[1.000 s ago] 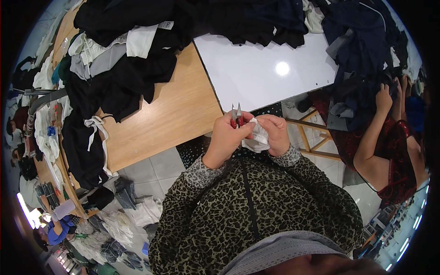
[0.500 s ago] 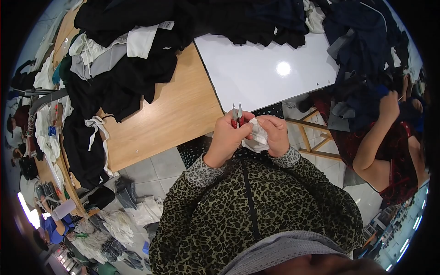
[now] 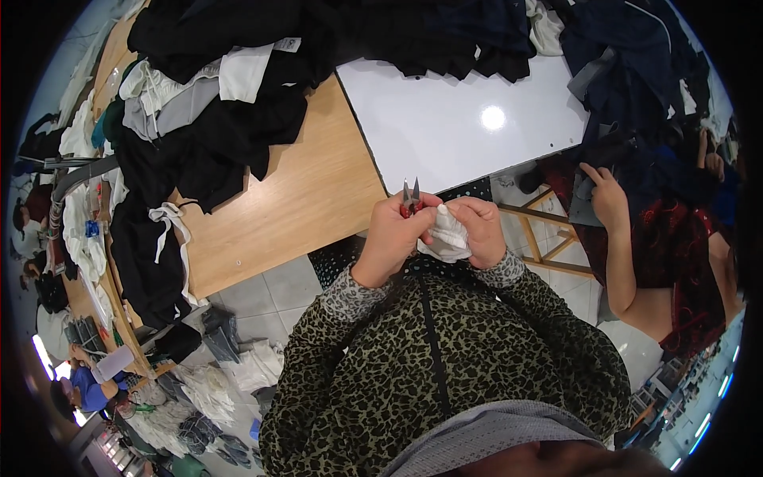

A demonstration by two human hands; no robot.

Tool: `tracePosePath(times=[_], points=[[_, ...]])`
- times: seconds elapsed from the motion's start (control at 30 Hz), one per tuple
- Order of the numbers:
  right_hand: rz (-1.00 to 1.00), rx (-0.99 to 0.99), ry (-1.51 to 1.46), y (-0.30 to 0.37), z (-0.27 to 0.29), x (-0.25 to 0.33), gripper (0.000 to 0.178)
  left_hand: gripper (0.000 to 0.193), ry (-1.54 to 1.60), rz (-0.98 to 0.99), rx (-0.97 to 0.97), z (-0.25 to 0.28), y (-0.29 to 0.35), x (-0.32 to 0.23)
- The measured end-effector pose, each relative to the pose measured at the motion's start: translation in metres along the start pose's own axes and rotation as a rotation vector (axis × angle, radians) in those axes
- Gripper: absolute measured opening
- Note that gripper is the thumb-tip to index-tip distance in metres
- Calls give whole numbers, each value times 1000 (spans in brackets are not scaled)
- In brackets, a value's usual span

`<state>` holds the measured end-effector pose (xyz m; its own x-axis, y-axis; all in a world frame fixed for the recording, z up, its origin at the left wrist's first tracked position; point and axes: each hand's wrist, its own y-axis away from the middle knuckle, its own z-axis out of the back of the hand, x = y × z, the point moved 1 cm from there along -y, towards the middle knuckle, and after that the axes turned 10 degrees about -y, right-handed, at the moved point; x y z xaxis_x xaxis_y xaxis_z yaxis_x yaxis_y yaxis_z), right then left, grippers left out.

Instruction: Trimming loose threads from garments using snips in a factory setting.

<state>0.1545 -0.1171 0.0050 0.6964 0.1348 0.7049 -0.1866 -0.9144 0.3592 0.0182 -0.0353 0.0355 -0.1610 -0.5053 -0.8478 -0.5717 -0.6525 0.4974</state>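
Observation:
My left hand (image 3: 391, 234) is closed around a pair of red-handled thread snips (image 3: 410, 205), their pointed blades sticking up past the fingers. Its thumb tip also meets a small white piece of cloth (image 3: 447, 237). My right hand (image 3: 479, 230) pinches the same cloth at its right side, thumb and finger near a raised peak of fabric. Both hands are held close together in front of my body, just off the near edge of the tables. Folds of the cloth hang below the fingers, partly hidden by them.
A wooden table (image 3: 278, 207) adjoins a white-topped table (image 3: 445, 119). Black garments (image 3: 214, 151) are heaped on the left and far side, with white and grey pieces among them. At right, a co-worker's hand (image 3: 610, 199) rests by dark blue cloth. A wooden stool (image 3: 548, 234) stands between us.
The white cloth has shifted slightly in my fingers and now stands in a peak. The snips have sunk a little deeper into my left hand. The co-worker's arm has moved left.

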Motion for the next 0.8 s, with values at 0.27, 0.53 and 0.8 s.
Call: tracePosePath(times=[0.27,0.53,0.8], points=[[-78,-76,-39,-8,2,7,19,14,-595,-471,-15,10,-3,-6],[-85,-71,74,-12,-2,10,17,22,-1190,-997,-177,1,-10,-2],[-198,-11,-98,-12,2,12,18,13,-188,-50,163,18,-8,-8]])
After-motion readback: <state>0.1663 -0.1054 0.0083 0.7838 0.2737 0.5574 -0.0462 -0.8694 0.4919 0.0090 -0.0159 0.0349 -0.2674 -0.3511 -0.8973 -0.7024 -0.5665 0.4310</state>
